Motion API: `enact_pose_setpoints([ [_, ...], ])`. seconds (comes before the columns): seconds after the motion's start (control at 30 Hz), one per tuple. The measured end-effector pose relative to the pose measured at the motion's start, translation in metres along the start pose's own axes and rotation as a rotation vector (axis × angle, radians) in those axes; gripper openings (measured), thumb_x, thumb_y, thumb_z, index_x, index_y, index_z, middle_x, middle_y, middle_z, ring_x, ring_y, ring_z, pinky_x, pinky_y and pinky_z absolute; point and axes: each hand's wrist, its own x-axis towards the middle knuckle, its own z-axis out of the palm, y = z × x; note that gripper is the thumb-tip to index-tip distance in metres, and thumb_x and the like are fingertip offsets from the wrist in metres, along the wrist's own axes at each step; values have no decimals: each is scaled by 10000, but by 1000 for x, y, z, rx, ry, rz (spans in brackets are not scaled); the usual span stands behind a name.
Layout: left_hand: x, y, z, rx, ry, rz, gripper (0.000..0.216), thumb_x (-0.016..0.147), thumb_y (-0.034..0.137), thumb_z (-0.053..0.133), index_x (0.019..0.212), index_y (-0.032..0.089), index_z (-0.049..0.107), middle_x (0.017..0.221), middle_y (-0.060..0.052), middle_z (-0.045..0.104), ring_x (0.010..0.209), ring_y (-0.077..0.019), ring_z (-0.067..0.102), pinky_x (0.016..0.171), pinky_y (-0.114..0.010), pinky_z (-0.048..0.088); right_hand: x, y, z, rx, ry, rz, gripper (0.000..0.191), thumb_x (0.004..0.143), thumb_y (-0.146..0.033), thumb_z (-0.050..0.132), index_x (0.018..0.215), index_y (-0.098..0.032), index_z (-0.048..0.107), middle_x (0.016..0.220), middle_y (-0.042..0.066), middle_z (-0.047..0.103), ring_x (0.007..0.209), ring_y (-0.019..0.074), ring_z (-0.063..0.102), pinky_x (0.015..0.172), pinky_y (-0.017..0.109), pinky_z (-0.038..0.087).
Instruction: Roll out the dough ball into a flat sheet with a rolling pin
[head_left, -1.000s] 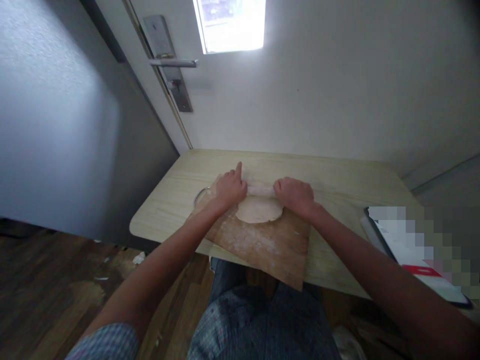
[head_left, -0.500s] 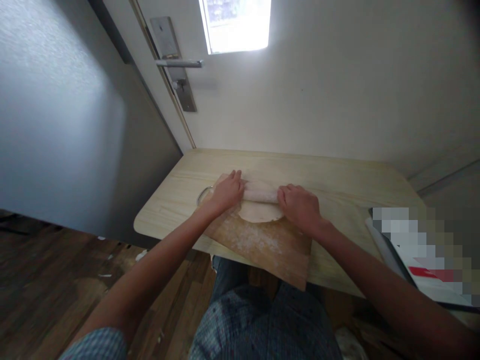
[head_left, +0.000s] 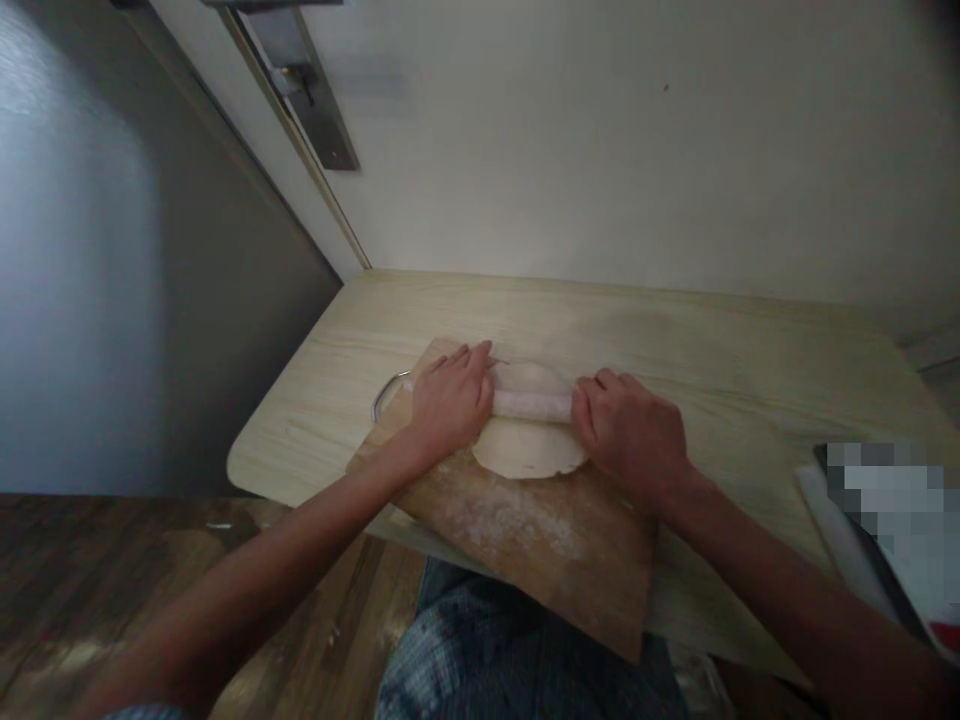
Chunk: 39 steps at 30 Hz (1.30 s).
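A floury rolling pin (head_left: 531, 405) lies across a flat, roundish sheet of dough (head_left: 529, 450). My left hand (head_left: 454, 395) is on the pin's left end, its fingers pointing forward and partly over it. Around the right end, my right hand (head_left: 630, 430) is closed with the fingers curled. Under the dough is a brown wooden cutting board (head_left: 592, 570), dusted with flour at its near side. A metal handle (head_left: 386, 390) shows at the board's far left. The hands cover both ends of the pin and part of the board.
The light wooden table (head_left: 750, 370) stands against a pale door (head_left: 562, 150). At the right lies a flat dark-edged item (head_left: 862, 520), partly blurred out. The board's near corner sticks out past the table's front edge over my lap. Wooden floor (head_left: 300, 600) shows at lower left.
My view has tipped down and come closer, so the door's window has left the picture. Both hands still hold the rolling pin, which lies across the dough as before.
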Motion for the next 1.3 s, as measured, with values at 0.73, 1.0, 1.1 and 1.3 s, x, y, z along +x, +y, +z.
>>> enact_pose_setpoints([
  [0.73, 53, -7, 3, 35, -104, -118, 274, 771, 245, 280, 985, 171, 433, 839, -67, 560, 805, -212, 513, 700, -334, 372, 55, 13, -2, 2, -269, 23, 489, 804, -290, 181, 769, -143, 646, 709, 131, 627, 618, 219, 563, 516, 309, 352],
  [1.0, 48, -6, 5, 30, -23, -125, 336, 794, 268, 240, 1024, 155, 456, 949, -93, 560, 885, -218, 496, 706, -319, 362, 51, 9, 1, 46, -218, 147, 454, 794, -296, 219, 819, -140, 644, 796, 125, 637, 686, 227, 580, 557, 302, 379],
  [1.1, 37, -1, 4, 80, 26, -124, 349, 808, 270, 225, 1020, 161, 479, 969, -84, 560, 907, -213, 491, 712, -315, 369, 39, 3, 0, 38, -152, 186, 485, 810, -299, 184, 845, -133, 638, 824, 134, 632, 716, 226, 579, 587, 308, 384],
  [1.3, 4, 8, 3, 87, 131, -60, 379, 833, 281, 200, 1000, 152, 515, 958, -92, 574, 927, -199, 492, 815, -341, 323, 8, -10, -4, 0, -42, 138, 510, 835, -291, 131, 860, -110, 607, 844, 134, 615, 732, 205, 561, 587, 284, 372],
])
